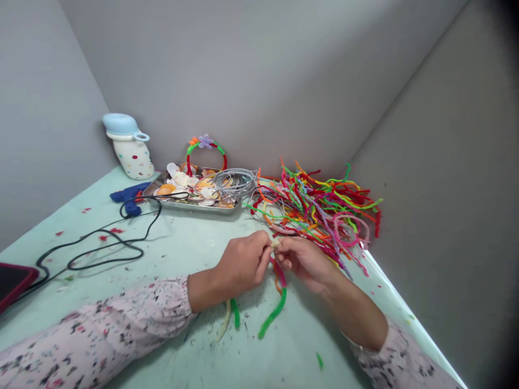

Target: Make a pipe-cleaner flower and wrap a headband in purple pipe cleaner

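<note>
My left hand [244, 260] and my right hand [306, 262] meet over the table, fingertips pinched together. Between them shows a small pale yellow twist of pipe cleaner [275, 244]. Below the fingers a pipe cleaner piece runs from pink to green [273, 314], with an orange strand [278, 282] beside it. Under my left wrist a pale yellow pipe cleaner end [224, 326] and a green end [235, 313] stick out. My fingers hide how these strands join.
Loose pipe cleaners [320, 210] lie heaped at the back right. A metal tray [194, 207] holds shells, scraps and coiled wire [237, 182]. A decorated hoop [225, 161] stands there. Leftward are a blue glue gun [130, 195], black cord [138, 249], bottle [133, 156] and dark red-edged device [16, 281].
</note>
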Tool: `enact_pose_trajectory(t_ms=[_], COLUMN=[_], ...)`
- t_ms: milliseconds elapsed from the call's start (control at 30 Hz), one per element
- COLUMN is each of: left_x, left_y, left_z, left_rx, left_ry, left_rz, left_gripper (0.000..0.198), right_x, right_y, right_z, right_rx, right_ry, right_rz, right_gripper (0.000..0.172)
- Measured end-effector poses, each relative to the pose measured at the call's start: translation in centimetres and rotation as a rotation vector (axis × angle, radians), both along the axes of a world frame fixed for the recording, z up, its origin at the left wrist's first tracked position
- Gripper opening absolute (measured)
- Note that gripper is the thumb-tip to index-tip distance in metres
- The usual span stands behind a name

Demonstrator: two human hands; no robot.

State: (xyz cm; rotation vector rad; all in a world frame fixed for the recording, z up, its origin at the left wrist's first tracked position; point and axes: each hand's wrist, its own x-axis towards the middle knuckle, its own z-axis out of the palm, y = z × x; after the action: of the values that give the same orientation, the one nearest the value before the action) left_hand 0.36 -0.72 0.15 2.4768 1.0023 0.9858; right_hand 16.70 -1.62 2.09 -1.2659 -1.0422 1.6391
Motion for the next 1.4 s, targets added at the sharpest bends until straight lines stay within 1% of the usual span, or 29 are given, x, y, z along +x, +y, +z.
enact_pose_trajectory(t_ms=[100, 167, 200, 267, 333, 367, 433, 500, 567, 667, 767, 833, 900, 1000, 1067, 1167, 1267, 1333, 1400], left_x=[-0.1, -0.2, -0.2, -0.1, 0.1, 0.2, 0.4, 0.5, 0.6, 0.6, 0.6, 0.7, 0.7, 0.6, 0.4, 0.2, 0.0, 0.0, 0.1], left_y=[0.0, 0.1, 0.1, 0.4, 0.8, 1.0, 1.5, 1.9, 2.1, 2.0, 1.9, 1.8, 1.6, 1.2, 0.9, 0.3, -0.2, -0.4, -0.4], left_z=[-0.3, -0.3, -0.2, 0.0, 0.2, 0.2, 0.2, 0.1, 0.0, 0.0, -0.1, -0.2, -0.3, -0.3, -0.1, 0.3, 0.4, 0.2, 0.0], left_rx=[0.103, 0.103, 0.063, -0.090, -0.305, -0.413, -0.649, -0.839, -0.957, -1.027, -1.027, -0.994, -0.929, -0.771, -0.644, -0.462, -0.302, -0.240, -0.269], left_ry=[0.045, 0.033, 0.006, -0.087, -0.215, -0.289, -0.446, -0.554, -0.605, -0.621, -0.611, -0.591, -0.561, -0.461, -0.359, -0.213, -0.096, -0.056, -0.087], left_rz=[0.004, 0.006, 0.014, 0.048, 0.077, 0.072, 0.013, -0.048, -0.097, -0.156, -0.187, -0.186, -0.171, -0.124, -0.079, -0.027, -0.035, -0.053, -0.052], left_gripper=[0.010, 0.011, 0.011, 0.012, 0.014, 0.016, 0.019, 0.020, 0.021, 0.021, 0.022, 0.022, 0.022, 0.019, 0.018, 0.016, 0.012, 0.010, 0.011], right_x=[-0.3, -0.2, -0.2, 0.1, 0.4, 0.6, 0.9, 1.1, 1.3, 1.7, 1.8, 1.7, 1.5, 1.2, 1.2, 1.3, 1.4, 1.5, 1.7], right_y=[-0.1, -0.1, -0.1, -0.1, -0.2, -0.3, -0.4, -0.5, -0.4, -0.2, -0.1, -0.2, -0.3, -0.5, -0.4, -0.1, 0.1, 0.0, 0.1], right_z=[-0.1, 0.0, 0.0, 0.4, 0.8, 1.1, 1.5, 1.5, 1.4, 0.9, 0.8, 0.9, 1.1, 1.4, 1.3, 1.1, 0.8, 0.7, 0.9], right_rx=[-0.170, -0.184, -0.141, 0.032, 0.285, 0.422, 0.705, 0.947, 1.087, 1.145, 1.142, 1.101, 1.032, 0.908, 0.804, 0.570, 0.344, 0.263, 0.223], right_ry=[0.165, 0.195, 0.166, -0.009, -0.313, -0.477, -0.748, -0.905, -0.989, -1.063, -1.084, -1.089, -1.079, -1.010, -0.929, -0.752, -0.544, -0.447, -0.387], right_rz=[0.027, 0.036, 0.037, 0.046, 0.034, 0.013, 0.001, 0.040, 0.078, 0.104, 0.141, 0.154, 0.154, 0.132, 0.125, 0.163, 0.223, 0.251, 0.253], right_gripper=[0.011, 0.011, 0.012, 0.014, 0.017, 0.018, 0.021, 0.025, 0.023, 0.016, 0.012, 0.011, 0.011, 0.012, 0.014, 0.015, 0.018, 0.020, 0.020])
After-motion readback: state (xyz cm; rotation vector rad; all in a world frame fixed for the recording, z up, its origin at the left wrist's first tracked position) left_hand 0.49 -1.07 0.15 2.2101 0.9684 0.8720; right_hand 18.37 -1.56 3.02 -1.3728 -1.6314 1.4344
